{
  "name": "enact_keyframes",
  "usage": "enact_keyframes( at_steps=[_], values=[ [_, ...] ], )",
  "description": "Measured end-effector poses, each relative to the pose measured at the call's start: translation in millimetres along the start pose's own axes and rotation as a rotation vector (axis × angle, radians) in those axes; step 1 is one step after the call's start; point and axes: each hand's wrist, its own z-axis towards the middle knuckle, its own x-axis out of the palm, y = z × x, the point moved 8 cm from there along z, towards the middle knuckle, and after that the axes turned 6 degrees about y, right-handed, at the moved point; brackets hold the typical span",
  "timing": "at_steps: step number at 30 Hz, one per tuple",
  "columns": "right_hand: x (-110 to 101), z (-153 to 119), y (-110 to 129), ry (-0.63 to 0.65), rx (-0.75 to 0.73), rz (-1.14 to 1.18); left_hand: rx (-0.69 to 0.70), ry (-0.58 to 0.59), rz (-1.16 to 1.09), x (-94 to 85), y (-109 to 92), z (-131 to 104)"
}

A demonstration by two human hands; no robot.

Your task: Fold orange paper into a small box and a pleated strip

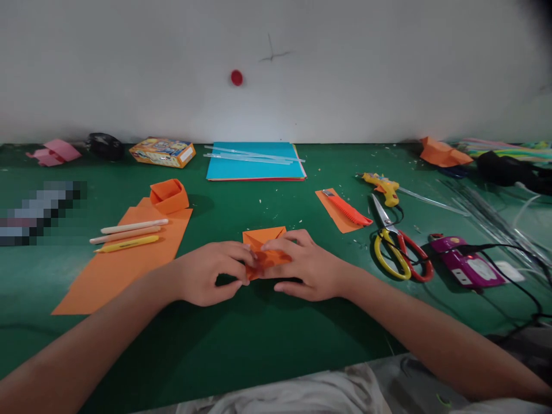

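Observation:
A small folded piece of orange paper (pixel 264 236) lies on the green table in front of me, with crease lines showing on its far part. My left hand (pixel 211 271) grips its near left edge, fingers curled and thumb close to the fingertips. From the other side my right hand (pixel 304 267) presses on the paper with its fingers stretched across it, the thumb apart and lower. The fingers hide much of the near part of the paper.
Left: orange sheets (pixel 116 270) bearing a folded orange box (pixel 169 195) and several pens (pixel 129 237). Right: a cutter (pixel 347 208), scissors (pixel 394 241), a yellow glue gun (pixel 382 187), and a purple power strip (pixel 468 261) with cables. Blue paper (pixel 254 169) lies by the wall.

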Motion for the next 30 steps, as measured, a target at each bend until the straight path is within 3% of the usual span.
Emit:
enact_keyframes(
  at_steps=[5,18,30],
  values=[
    [7,3,7,0.085,0.023,-0.081,-0.012,-0.003,0.002,-0.3,0,0],
    [11,1,-1,0.094,0.033,-0.072,-0.011,0.009,-0.004,0.1,-1,2],
    [-8,-2,-1,0.093,-0.013,-0.016,-0.016,-0.006,0.024,0.7,0,2]
  ],
)
